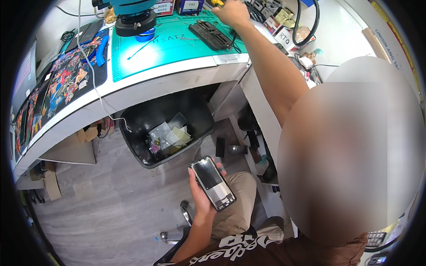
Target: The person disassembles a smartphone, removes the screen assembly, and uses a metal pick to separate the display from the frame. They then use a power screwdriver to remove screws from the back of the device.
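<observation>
My left hand (pixel 202 197) holds an opened smartphone (pixel 214 185) above my lap, fingers round both long sides. Its back is off, showing a dark upper section, a silvery area and small parts at one end. My right hand (pixel 234 15) reaches over the far right part of the bench, its fingers curled beside a yellow-and-black object (pixel 218 3) at the picture's top edge. What those fingers grip is hard to make out. Near that hand, a dark phone-holding fixture (pixel 212 35) lies on the green work mat (pixel 173 56).
A microscope (pixel 133 18) overhangs the mat, near a blue tape roll (pixel 145 35) and a thin blue tool (pixel 136 52). Below the bench edge stands a black bin (pixel 135 144) with scraps. A white cable (pixel 96 84) hangs down the front. A blurred round patch hides the right side.
</observation>
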The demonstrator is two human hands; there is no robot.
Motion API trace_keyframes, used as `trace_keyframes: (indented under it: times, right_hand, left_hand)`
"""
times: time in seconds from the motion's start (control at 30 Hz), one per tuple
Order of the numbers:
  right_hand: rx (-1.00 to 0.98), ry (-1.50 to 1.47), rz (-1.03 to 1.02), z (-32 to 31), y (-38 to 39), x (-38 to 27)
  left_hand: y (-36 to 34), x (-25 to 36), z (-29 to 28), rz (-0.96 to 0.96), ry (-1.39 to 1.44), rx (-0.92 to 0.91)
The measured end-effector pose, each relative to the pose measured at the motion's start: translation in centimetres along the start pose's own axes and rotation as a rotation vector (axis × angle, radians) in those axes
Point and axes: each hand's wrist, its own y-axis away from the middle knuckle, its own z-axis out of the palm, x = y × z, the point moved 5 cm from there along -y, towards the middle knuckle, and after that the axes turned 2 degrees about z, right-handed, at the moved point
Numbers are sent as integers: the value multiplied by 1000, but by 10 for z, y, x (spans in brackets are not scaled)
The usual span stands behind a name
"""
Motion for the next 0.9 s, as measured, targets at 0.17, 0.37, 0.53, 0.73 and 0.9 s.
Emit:
trace_keyframes:
  times: [0.17,0.37,0.53,0.73,0.9]
  right_hand:
    - [141,-517,154,-67,36,-15]
    - [-248,-2264,274,-179,195,-5]
    - [-287,-2447,508,-265,344,22]
    - [-110,-1927,701,-389,508,43]
    - [-6,-1827,853,-461,672,20]
  left_hand:
    - [-6,-8,-1,-48,42,-31]
    - [-12,-24,14,-61,-49,-97]
    - [-6,-44,19,-151,-154,-215]
    - [16,-64,26,-356,-182,-522]
    - [105,-140,98,-700,-171,-694]
